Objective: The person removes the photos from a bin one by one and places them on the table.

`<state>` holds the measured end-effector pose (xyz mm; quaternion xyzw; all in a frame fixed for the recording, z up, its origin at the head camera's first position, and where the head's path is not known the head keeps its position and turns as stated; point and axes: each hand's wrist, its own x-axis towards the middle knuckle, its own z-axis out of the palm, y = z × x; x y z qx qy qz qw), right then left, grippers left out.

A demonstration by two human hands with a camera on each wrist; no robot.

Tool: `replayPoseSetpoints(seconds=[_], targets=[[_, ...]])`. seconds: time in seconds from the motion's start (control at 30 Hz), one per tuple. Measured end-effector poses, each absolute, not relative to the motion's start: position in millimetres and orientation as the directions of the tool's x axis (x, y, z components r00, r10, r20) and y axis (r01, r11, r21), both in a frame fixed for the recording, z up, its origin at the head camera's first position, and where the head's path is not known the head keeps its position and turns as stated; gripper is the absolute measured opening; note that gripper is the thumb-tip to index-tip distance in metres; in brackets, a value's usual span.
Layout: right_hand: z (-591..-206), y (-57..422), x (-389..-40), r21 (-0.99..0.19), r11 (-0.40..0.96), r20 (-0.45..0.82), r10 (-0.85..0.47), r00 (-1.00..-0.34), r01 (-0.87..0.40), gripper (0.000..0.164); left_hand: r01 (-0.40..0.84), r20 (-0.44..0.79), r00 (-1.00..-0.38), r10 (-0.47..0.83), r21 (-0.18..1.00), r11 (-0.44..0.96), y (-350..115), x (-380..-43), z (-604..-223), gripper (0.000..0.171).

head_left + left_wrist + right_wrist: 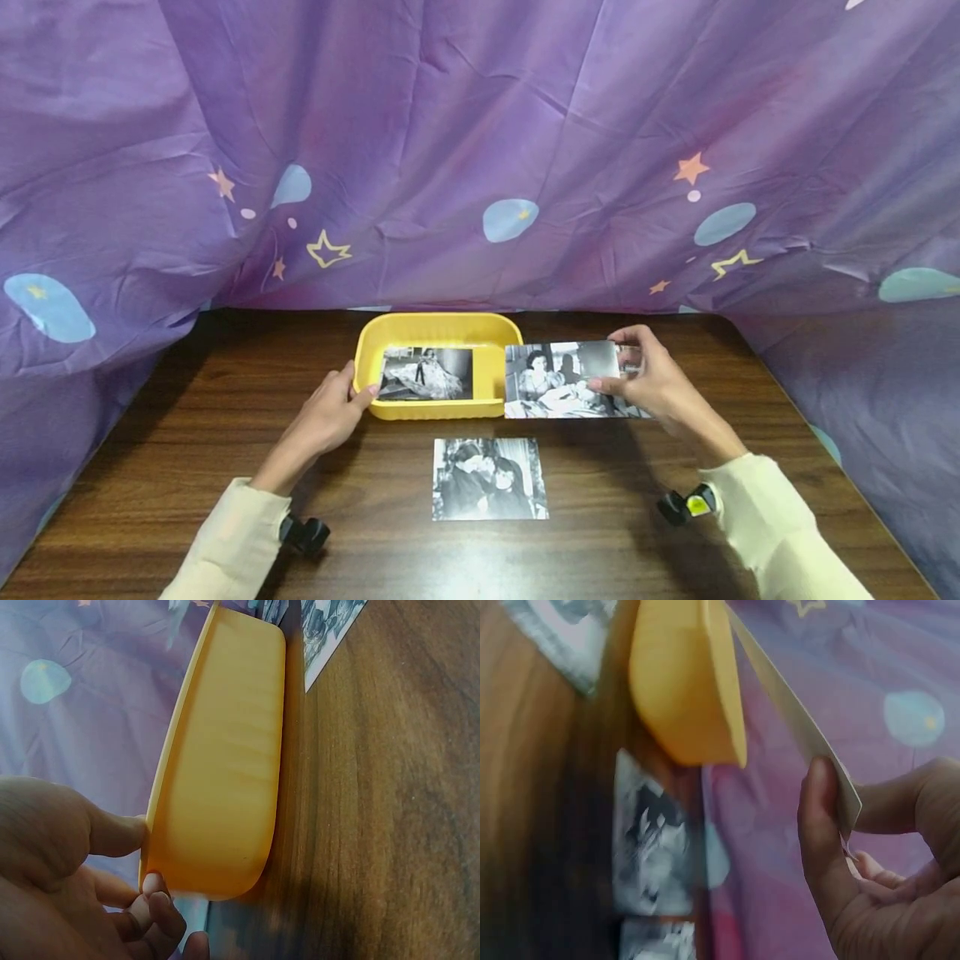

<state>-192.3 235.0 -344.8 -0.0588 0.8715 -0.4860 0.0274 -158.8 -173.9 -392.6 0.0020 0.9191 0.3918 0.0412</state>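
A yellow plastic tray [438, 409] with raised walls stands at the back of the table. My left hand [324, 417] pinches its left end, thumb on the rim and fingers curled against the outer wall [217, 757]. Inside the tray lies a black-and-white photo [427, 375]. With thumb and fingers my right hand [656, 379] pinches the right end of another black-and-white photo [558, 379], whose left edge overlaps the tray's right side in the head view. The right wrist view shows this held photo [795, 712] almost edge-on, raised above the table.
On the brown wooden table [360, 517], a black-and-white photo [490, 479] lies in front of the tray. Further photos [652, 840] lie right of it, mostly hidden in the head view. A purple patterned curtain [420, 167] hangs behind the table.
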Motion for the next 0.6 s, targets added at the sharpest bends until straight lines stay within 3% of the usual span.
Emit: replayPoseSetpoints(seconds=[0.6], targets=[[-397.9, 298.0, -151.8, -0.857, 0.506, -0.022, -0.226, -0.974, -0.098, 0.068, 0.004, -0.037, -0.998, 0.044, 0.716, 0.698, -174.0, -160.2, -394.0, 0.034]])
